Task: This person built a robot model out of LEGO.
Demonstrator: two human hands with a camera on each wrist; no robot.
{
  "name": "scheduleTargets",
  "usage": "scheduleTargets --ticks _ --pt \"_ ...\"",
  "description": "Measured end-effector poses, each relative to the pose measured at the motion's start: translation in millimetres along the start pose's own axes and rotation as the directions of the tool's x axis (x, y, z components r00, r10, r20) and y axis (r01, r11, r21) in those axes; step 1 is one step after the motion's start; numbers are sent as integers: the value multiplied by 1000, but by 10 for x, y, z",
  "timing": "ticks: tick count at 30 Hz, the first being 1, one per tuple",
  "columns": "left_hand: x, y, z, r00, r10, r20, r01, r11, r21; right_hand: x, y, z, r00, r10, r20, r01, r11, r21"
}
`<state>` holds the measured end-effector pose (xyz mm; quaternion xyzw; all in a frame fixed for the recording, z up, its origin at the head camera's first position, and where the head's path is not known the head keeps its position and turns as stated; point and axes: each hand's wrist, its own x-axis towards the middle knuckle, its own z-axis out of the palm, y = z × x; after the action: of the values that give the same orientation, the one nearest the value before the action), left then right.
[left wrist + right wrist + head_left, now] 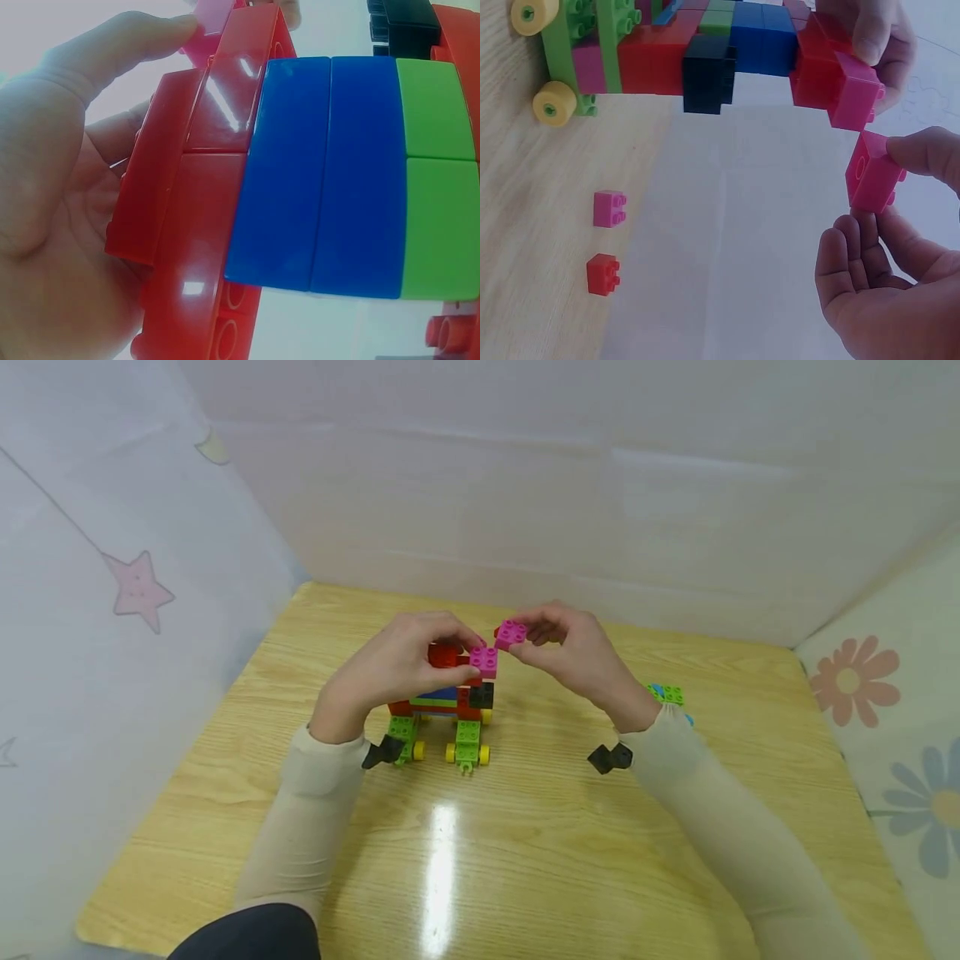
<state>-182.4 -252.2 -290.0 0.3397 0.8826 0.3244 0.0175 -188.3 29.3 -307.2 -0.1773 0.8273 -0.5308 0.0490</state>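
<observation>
A toy brick vehicle [442, 700] with a green wheeled base stands on the table; red, blue and green bricks are stacked above the base. My left hand [408, 656] pinches a pink brick [483, 662] joined at the right end of the top red bricks [199, 202]. To its right, my right hand [573, 652] pinches a second pink brick [875, 172] between thumb and fingertips. That brick is held in the air, with a small gap between it and the first pink brick in the right wrist view. The left fingers are partly hidden behind the red bricks.
A loose pink brick [609, 208] and a small red brick [602, 274] lie on the table [570, 860]. Green and blue pieces [671, 695] sit beyond my right wrist, partly covered by the sleeve. Pale cloth [525, 510] hangs behind the table.
</observation>
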Motion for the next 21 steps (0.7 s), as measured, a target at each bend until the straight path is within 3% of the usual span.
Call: scheduleTargets --ticks 8,21 --pt "-2 3 2 1000 7 -3 -7 1000 -8 -53 -85 -27 999 -26 45 26 1000 9" --pt "2 5 -8 1000 12 -9 -12 1000 -9 -85 -215 -17 989 -73 125 81 995 -63"
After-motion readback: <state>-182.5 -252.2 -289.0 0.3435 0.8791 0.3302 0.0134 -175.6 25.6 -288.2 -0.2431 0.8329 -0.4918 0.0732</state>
